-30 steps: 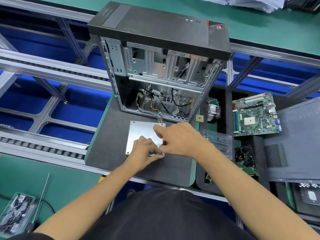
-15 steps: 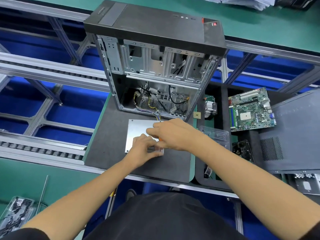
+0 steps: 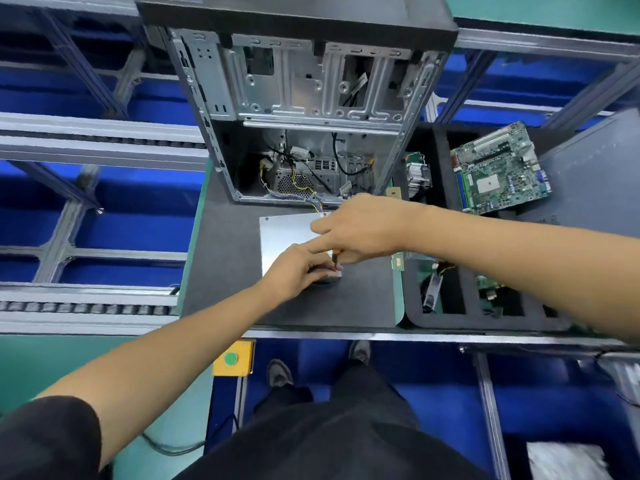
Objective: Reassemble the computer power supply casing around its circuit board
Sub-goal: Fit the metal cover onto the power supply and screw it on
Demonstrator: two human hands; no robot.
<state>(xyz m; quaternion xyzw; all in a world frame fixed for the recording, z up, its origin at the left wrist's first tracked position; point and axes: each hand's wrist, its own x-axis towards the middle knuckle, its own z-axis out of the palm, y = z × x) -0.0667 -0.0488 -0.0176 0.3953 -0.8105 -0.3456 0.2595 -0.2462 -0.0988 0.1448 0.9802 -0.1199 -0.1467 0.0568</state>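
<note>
Currently our right hand grips a small screwdriver at the power supply casing's near right corner, left hand pinching that corner, casing flat on the dark mat before the open tower.

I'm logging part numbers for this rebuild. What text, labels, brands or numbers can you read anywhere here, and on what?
None can be read.
Motherboard: printing on the board and chips is too small and blurred.
Power supply casing: bare metal, no label showing.
Computer tower: no legible marking in view.
Yellow button box: a plain green button, no lettering visible.
</note>
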